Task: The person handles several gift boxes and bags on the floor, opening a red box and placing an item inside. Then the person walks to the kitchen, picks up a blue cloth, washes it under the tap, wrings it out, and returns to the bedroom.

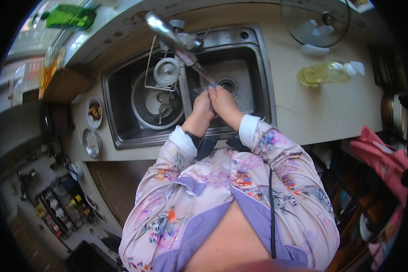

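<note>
Over the right basin (pixel 248 64) of the steel sink, my left hand (pixel 203 106) and my right hand (pixel 225 102) are pressed together under running water. A small blue thing (pixel 212 86) shows at their fingertips, and both hands are closed around it. What it is, and how much of it lies inside the fingers, is hidden. The water stream (pixel 204 73) falls from a chrome faucet (pixel 171 37) onto it. Behind my fingers, the drain (pixel 227 85) is partly visible.
A metal pot (pixel 135 102) holding dishes sits in the left basin, with a wire rack (pixel 149 68) above it. A pump bottle of yellow liquid (pixel 323 73) and a glass lid (pixel 301 30) are on the right counter. Left stand a plate of food (pixel 94 114) and a metal bowl (pixel 92 142).
</note>
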`<state>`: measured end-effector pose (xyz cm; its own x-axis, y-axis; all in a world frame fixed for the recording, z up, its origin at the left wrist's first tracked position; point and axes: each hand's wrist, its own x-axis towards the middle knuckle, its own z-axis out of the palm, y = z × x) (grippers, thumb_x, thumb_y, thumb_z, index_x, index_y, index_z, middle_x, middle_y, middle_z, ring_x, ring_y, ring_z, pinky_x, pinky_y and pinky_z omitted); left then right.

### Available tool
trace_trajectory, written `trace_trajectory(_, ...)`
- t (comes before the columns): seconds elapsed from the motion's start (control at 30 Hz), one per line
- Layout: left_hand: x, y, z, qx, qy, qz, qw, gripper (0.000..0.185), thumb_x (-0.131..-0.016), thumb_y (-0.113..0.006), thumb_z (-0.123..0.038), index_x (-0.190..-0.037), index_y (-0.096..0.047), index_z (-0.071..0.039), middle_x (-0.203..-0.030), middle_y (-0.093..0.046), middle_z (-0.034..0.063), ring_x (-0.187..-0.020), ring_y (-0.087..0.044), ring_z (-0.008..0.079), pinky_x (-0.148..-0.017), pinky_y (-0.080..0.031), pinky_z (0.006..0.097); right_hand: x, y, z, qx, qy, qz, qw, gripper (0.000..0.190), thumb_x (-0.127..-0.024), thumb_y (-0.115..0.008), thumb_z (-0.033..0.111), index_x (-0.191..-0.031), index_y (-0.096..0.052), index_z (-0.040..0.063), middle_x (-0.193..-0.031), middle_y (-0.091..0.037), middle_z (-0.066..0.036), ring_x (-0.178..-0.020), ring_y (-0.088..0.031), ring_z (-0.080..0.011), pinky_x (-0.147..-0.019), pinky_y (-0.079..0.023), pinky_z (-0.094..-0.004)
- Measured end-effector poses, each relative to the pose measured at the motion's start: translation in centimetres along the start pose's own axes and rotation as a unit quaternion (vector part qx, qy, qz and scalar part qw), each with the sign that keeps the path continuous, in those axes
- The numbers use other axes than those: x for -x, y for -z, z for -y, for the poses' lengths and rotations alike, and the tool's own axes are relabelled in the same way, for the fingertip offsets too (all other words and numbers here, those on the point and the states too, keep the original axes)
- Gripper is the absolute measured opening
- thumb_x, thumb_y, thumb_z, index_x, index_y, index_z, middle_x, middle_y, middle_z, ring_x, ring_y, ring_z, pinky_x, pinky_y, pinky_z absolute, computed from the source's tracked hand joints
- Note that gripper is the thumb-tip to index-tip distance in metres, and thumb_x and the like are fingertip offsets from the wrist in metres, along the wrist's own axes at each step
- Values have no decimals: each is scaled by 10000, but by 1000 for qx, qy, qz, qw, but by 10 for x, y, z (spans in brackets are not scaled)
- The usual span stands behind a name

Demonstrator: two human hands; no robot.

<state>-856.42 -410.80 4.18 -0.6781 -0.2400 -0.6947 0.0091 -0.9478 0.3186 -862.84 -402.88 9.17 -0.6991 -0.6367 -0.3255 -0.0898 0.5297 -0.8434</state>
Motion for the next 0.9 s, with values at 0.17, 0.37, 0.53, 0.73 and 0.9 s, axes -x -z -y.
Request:
trace_trajectory(0.17,-8,0,3,-94,-78,-137,983,211,-874,-468,-233,-851,-586,-60,-844,-612,82,-756,-593,217,-698,-486,355,-2,-4,-4,39,-16,-19,999,389,-892,-344,333,-823,-557,14,-846,-582,-248,-789,-554,-420,-692,-433,-491)
trace_trajectory(0.37,3,-4,-9,-194,-23,-76,978,262,-871,-493,-279,-923,-598,-45,-877,-621,86,-772,-601,220,-676,-488,331,-5,1,-12,61,-3,4,998,351,-889,-369,310,-860,-553,12,-868,-585,-247,-829,-558,-410,-715,-435,-480)
trace_trajectory(0.53,18,-21,-19,-293,29,-88,952,258,-911,-350,-310,-1044,-471,-125,-882,-564,89,-809,-569,253,-655,-476,464,-24,16,-31,60,0,15,998,293,-849,-466,275,-943,-518,3,-899,-578,-256,-857,-553,-414,-736,-434,-472)
trace_trajectory(0.73,-1,-14,-23,-26,65,48,996,201,-877,-449,-229,-886,-558,-61,-845,-594,124,-805,-574,273,-724,-463,404,-11,1,-18,76,135,95,983,225,-770,-494,142,-917,-565,-13,-923,-573,-245,-879,-547,-396,-772,-441,-427)
trace_trajectory(0.9,-8,-5,-17,-263,-156,-98,947,128,-827,-477,-102,-887,-555,-21,-788,-568,73,-711,-527,187,-640,-422,319,-9,7,-14,35,80,116,989,245,-701,-508,76,-918,-582,-10,-999,-544,-249,-939,-521,-382,-824,-421,-402)
